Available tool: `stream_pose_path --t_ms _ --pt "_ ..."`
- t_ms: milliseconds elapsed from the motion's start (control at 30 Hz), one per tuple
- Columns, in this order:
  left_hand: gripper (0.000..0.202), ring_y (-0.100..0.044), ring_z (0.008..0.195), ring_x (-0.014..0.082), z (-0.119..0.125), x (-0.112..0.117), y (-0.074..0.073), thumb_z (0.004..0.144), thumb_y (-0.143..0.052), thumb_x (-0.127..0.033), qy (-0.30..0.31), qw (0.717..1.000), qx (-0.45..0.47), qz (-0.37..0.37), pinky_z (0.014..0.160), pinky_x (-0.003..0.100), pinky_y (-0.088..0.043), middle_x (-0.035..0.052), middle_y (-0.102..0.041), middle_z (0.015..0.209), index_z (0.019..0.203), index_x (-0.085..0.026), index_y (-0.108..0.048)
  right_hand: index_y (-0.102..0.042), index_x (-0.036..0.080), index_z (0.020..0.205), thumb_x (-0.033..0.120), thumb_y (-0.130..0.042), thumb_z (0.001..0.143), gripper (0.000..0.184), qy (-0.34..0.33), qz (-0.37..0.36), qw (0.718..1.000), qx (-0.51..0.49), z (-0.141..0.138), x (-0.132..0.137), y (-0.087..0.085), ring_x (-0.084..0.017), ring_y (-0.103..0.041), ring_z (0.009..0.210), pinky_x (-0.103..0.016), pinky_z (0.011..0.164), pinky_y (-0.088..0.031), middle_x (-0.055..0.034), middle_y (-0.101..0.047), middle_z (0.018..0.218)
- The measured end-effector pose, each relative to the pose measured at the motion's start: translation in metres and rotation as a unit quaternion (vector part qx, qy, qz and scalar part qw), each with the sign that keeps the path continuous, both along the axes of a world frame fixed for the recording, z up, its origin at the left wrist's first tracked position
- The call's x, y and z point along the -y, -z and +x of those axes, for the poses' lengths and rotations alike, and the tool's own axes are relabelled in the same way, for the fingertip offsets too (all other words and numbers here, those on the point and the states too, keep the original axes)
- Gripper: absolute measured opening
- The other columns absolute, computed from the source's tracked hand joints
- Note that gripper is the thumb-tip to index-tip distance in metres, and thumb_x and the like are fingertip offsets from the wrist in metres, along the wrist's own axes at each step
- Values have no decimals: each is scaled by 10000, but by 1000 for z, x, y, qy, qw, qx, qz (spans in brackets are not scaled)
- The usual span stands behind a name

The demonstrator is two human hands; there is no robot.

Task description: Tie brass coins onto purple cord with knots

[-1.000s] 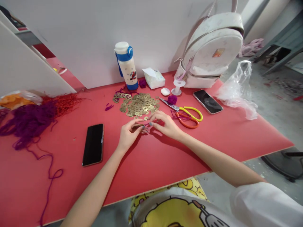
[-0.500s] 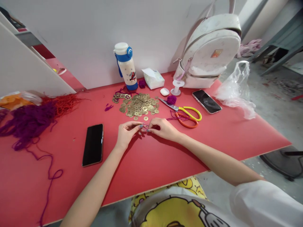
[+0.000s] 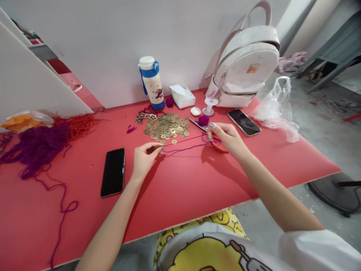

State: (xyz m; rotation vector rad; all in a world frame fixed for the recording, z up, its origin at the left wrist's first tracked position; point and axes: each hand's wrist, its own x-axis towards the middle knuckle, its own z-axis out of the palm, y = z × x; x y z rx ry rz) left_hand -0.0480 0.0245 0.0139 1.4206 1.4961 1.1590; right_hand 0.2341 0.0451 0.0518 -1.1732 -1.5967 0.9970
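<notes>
A purple cord (image 3: 183, 148) runs between my hands above the red table. My left hand (image 3: 145, 157) pinches one end of it between thumb and forefinger, just in front of a pile of brass coins (image 3: 169, 126) with holes. Farther right, my right hand (image 3: 227, 137) pinches the cord and holds a strand taut; a second strand hangs slack below. Under the right hand lie scissors (image 3: 198, 124), their handles mostly hidden by it. A small purple yarn ball (image 3: 203, 120) rests against the blades. Whether a coin is in my left fingers, I cannot tell.
A black phone (image 3: 113, 172) lies left of my left hand, near tangled purple yarn (image 3: 42, 146). Behind the coins stand a bottle (image 3: 152, 84) and a tissue pack (image 3: 182, 96). A spool (image 3: 209, 107), second phone (image 3: 244, 122), backpack (image 3: 245, 71) and plastic bag (image 3: 278, 109) are at right.
My right hand has moved away to the right from my left hand, drawing the purple cord out between them. It now covers the scissors' handles. The left hand has shifted slightly left.
</notes>
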Motion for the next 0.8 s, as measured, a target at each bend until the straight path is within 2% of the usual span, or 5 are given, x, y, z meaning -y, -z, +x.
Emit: stream_pose_path --t_ms 167,367,533,667,800 --pt "125 -699 713 179 -28 27 -18 824 -657 -263 -21 976 -192 98 734 284 -541 19 -754 808 856 -214 -767 -757 204 848 589 -700 768 397 -27 -61 996 57 43 13 -3 -192 -671 756 -316 735 -556 -66 -734 837" --pt "142 -686 699 179 -65 60 -18 877 -623 -298 -46 940 -308 143 667 272 -504 8 -725 760 856 -225 -743 -794 217 929 424 -682 805 266 -45 -88 989 114 63 26 13 -222 -726 776 -363 751 -605 -63 -769 859" --pt "155 -699 709 201 -88 70 -15 873 -627 -340 -80 928 -335 144 681 300 -514 10 -745 792 849 -242 -745 -790 233 913 356 -656 819 204 -70 -60 978 187 67 28 29 -232 -733 751 -383 756 -600 -54 -775 872" --pt "152 -720 761 228 -102 73 -14 862 -643 -348 -114 934 -321 110 737 328 -535 16 -763 821 861 -246 -755 -777 261 780 380 -682 798 152 -19 -52 971 233 76 25 33 -237 -724 743 -342 699 -577 -37 -779 820" --pt "140 -731 849 260 -111 70 -14 851 -667 -352 -134 936 -311 100 817 364 -547 17 -781 875 852 -256 -769 -758 240 725 435 -701 785 212 38 -63 962 264 82 24 31 -215 -688 646 -312 600 -512 -31 -754 717"
